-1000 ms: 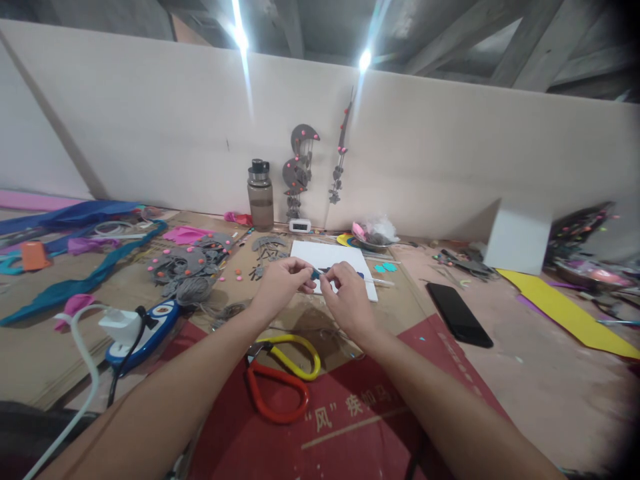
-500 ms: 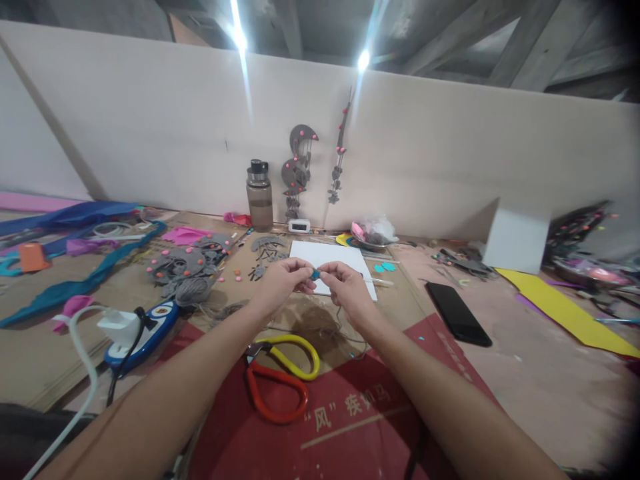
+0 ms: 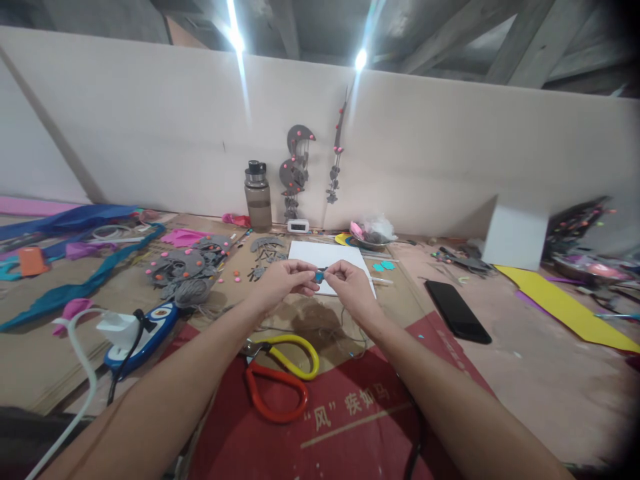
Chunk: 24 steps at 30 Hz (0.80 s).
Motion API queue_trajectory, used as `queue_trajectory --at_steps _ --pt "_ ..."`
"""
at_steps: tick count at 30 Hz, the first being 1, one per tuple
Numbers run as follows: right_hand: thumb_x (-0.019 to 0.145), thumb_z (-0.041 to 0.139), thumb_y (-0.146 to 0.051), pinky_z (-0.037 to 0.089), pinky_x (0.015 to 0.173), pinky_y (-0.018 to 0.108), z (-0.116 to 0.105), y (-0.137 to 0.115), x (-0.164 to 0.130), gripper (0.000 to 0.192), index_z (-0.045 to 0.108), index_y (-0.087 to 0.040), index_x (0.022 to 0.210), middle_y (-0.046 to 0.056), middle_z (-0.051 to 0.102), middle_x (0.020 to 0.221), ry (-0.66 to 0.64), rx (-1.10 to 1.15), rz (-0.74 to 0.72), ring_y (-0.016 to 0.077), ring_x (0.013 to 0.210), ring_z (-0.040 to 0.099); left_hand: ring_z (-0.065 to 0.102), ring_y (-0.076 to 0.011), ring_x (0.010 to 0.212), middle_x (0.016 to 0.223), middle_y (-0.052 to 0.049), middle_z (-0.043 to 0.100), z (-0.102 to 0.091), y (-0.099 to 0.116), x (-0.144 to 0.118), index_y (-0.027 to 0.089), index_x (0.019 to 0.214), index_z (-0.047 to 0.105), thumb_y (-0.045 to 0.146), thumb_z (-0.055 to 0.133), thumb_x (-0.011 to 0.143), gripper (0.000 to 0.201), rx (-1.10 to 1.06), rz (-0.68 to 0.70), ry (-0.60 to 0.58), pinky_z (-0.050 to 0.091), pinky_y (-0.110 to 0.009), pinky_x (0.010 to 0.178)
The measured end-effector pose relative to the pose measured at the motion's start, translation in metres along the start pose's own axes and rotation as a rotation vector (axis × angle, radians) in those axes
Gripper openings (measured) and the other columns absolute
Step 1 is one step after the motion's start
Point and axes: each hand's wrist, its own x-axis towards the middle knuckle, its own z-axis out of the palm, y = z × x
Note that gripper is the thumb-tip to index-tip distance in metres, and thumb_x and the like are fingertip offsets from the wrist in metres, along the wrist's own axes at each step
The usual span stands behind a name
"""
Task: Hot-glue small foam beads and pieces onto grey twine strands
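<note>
My left hand pinches a small blue piece between thumb and fingers, above the white sheet. Close beside it, my right hand has its fingers pressed together at a short, thin dark strand by the blue piece; what exactly it grips is too small to tell. Grey string trails on the cardboard below the right hand. Two turquoise cutouts lie right of the sheet. Nearer me rest scissors with one yellow and one red handle.
Left are grey felt pieces with pink dots, a yarn ball and a blue power strip. A bottle, small white display and bowl stand by the wall. A black phone lies right.
The right hand has drawn slightly away from the left, showing more of the blue piece and a thin dark strand between them. The camera view has shifted a little.
</note>
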Motion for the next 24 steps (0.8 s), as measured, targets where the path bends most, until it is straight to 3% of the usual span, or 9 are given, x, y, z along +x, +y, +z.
queue_trajectory --at_steps 6,13,17,19,24 --pt "0.074 0.051 -0.026 0.029 0.049 0.022 0.001 -0.004 -0.006 0.009 0.056 -0.019 0.070 -0.004 0.047 0.055 -0.010 -0.129 -0.084 0.0105 0.052 0.040 0.065 -0.0148 0.065 0.070 -0.007 0.068 0.000 0.003 -0.002 0.010 0.087 0.066 0.028 0.069 0.067 0.027 0.082 0.020 -0.020 0.053 -0.028 0.065" --pt "0.074 0.051 -0.026 0.030 0.050 0.023 0.000 -0.004 -0.006 0.009 0.056 -0.019 0.071 -0.004 0.049 0.058 0.004 -0.138 -0.103 0.0104 0.053 0.041 0.066 -0.0202 0.074 0.075 -0.010 0.069 -0.007 0.008 -0.001 0.010 0.083 0.068 0.017 0.055 0.061 0.026 0.040 -0.028 -0.069 0.053 -0.030 0.064" --pt "0.073 0.052 -0.026 0.028 0.048 0.022 -0.001 0.000 -0.003 0.009 0.055 -0.019 0.070 -0.004 0.046 0.056 0.023 -0.101 -0.056 0.0099 0.051 0.038 0.064 -0.0149 0.067 0.083 -0.011 0.068 -0.014 0.007 0.004 0.010 0.083 0.066 0.021 0.057 0.066 0.023 -0.001 0.056 0.152 0.050 -0.024 0.056" --pt "0.073 0.052 -0.027 0.028 0.047 0.022 -0.002 0.002 -0.002 0.008 0.055 -0.019 0.070 -0.005 0.046 0.055 0.023 -0.097 -0.043 0.0097 0.050 0.037 0.061 -0.0122 0.063 0.081 -0.009 0.067 -0.015 0.006 0.004 0.011 0.087 0.066 0.027 0.061 0.068 0.025 0.086 0.120 0.223 0.046 -0.022 0.053" --pt "0.074 0.051 -0.027 0.029 0.049 0.022 -0.001 0.001 -0.004 0.010 0.055 -0.019 0.072 -0.004 0.048 0.057 -0.026 -0.135 -0.076 0.0106 0.053 0.041 0.056 -0.0115 0.058 0.069 -0.006 0.066 -0.004 0.008 -0.002 0.013 0.091 0.070 0.037 0.062 0.073 0.031 0.443 0.172 0.026 0.043 -0.020 0.051"
